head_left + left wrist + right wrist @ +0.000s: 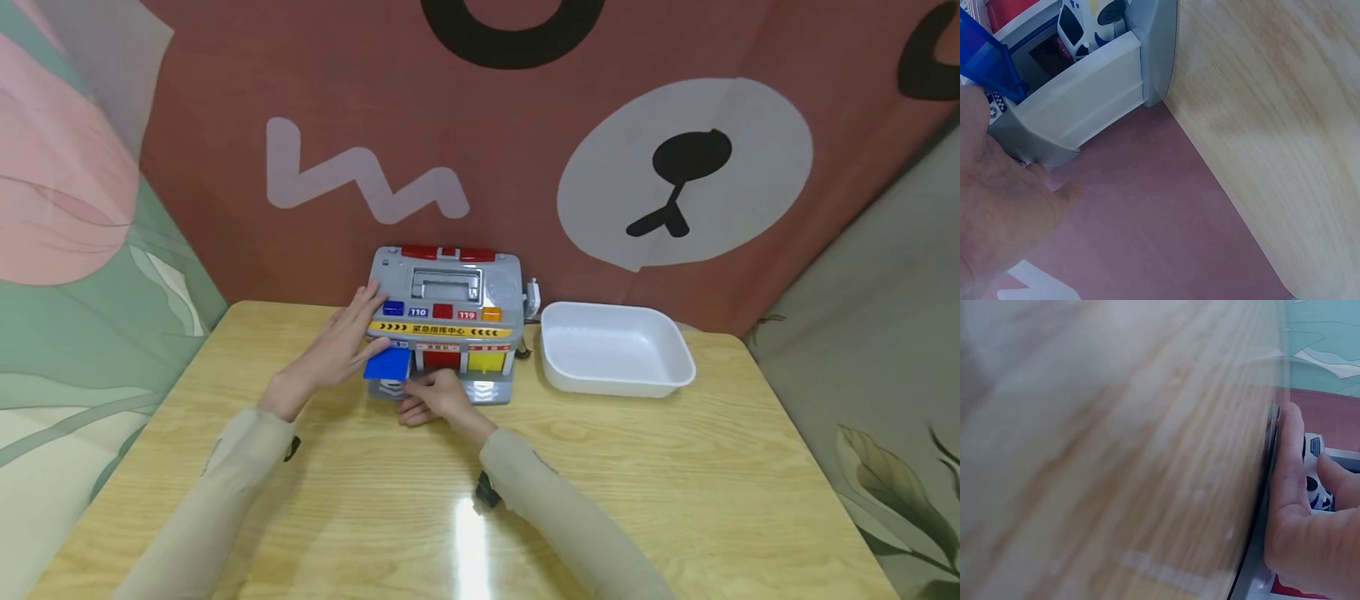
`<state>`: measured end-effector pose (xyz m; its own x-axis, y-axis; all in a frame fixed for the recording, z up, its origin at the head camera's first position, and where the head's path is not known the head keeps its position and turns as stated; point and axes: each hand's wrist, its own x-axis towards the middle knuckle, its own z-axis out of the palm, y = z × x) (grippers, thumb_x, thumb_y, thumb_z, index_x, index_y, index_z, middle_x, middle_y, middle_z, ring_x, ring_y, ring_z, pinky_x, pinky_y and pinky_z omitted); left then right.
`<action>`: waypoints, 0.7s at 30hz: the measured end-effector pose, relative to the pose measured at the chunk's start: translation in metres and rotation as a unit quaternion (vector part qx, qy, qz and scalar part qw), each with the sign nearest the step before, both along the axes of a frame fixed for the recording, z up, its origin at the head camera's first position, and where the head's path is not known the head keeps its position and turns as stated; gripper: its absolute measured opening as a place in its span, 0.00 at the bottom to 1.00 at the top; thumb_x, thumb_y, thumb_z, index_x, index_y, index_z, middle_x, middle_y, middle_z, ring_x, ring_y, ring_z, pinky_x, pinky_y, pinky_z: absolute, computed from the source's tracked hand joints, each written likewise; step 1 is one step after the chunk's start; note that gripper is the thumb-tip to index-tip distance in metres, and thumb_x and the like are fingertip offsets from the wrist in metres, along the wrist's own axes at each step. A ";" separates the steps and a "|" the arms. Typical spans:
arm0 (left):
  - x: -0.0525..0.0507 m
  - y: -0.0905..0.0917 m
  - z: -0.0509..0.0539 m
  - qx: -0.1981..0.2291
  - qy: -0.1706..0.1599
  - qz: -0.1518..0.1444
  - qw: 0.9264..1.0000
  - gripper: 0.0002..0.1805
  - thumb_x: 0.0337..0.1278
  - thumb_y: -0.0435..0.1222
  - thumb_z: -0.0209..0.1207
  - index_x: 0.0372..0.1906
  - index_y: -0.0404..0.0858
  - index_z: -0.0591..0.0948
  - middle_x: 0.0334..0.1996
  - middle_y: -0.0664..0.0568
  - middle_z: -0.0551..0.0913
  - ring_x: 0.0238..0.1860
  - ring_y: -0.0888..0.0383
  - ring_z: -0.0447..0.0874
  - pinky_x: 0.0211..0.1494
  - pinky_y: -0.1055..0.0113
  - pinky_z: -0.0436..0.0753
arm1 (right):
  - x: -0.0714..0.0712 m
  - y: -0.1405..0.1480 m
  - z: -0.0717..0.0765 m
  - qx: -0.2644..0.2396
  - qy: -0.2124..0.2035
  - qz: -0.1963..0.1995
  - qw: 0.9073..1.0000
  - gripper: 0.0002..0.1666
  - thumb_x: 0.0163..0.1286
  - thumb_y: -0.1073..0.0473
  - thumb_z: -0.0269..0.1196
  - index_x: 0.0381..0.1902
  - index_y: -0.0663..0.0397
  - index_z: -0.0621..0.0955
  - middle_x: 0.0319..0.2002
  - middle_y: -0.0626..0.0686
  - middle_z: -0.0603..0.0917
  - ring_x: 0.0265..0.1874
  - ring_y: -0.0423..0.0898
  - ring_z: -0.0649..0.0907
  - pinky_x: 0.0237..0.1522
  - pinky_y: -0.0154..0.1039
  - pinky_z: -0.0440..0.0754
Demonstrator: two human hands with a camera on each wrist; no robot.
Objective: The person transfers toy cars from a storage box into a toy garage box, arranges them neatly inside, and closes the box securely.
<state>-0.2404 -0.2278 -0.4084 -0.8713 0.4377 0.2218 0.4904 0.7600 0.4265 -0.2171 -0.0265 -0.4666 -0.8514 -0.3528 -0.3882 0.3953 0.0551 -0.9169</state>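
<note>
A grey toy garage (510,292) stands against the wall at the back of the table. Its blue door (388,364) is swung up over the left bay. My left hand (330,354) rests along the garage's left side, fingers extended, thumb by the blue door. In front of that bay, my right hand (442,398) pinches a small white toy car (1314,450) with dark markings between thumb and finger. From the left wrist view, the toy car (1088,28) is at the bay's opening. The fingers partly cover it.
A white plastic tray (615,385) sits on the table right of the garage. The red door (441,360) and yellow door (486,362) are down. A white crank handle (532,298) sticks out on the garage's right side. A printed curtain hangs behind.
</note>
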 end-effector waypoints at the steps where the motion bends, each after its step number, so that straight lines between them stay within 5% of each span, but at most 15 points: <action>1: 0.000 0.001 0.000 -0.001 0.002 0.000 1.000 0.40 0.71 0.50 0.50 0.76 0.37 0.48 0.77 0.45 0.35 0.75 0.42 0.35 0.68 0.34 0.48 | 0.000 0.000 0.000 0.000 0.002 -0.001 1.000 0.13 0.70 0.63 0.60 0.40 0.73 0.78 0.30 0.69 0.85 0.28 0.60 0.87 0.30 0.46 0.85; 13: -0.001 0.001 -0.001 -0.015 0.002 -0.003 1.000 0.40 0.71 0.49 0.50 0.76 0.36 0.48 0.77 0.45 0.35 0.75 0.44 0.33 0.71 0.38 0.43 | 0.001 0.002 -0.003 -0.031 0.018 0.038 0.999 0.21 0.76 0.56 0.52 0.48 0.71 0.80 0.40 0.66 0.85 0.32 0.60 0.87 0.31 0.47 0.85; 21: -0.001 -0.001 0.001 -0.037 0.009 0.003 0.999 0.41 0.71 0.53 0.48 0.77 0.39 0.47 0.77 0.47 0.35 0.76 0.49 0.31 0.71 0.39 0.46 | -0.008 0.022 0.016 -0.018 0.020 0.143 0.989 0.30 0.76 0.45 0.46 0.62 0.62 0.71 0.54 0.65 0.80 0.48 0.63 0.82 0.44 0.52 0.83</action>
<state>-0.2415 -0.2292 -0.4077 -0.8700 0.4489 0.2038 0.4930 0.7920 0.3602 -0.2254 -0.0040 -0.4505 -0.7294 -0.5944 -0.3387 0.3312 0.1264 -0.9351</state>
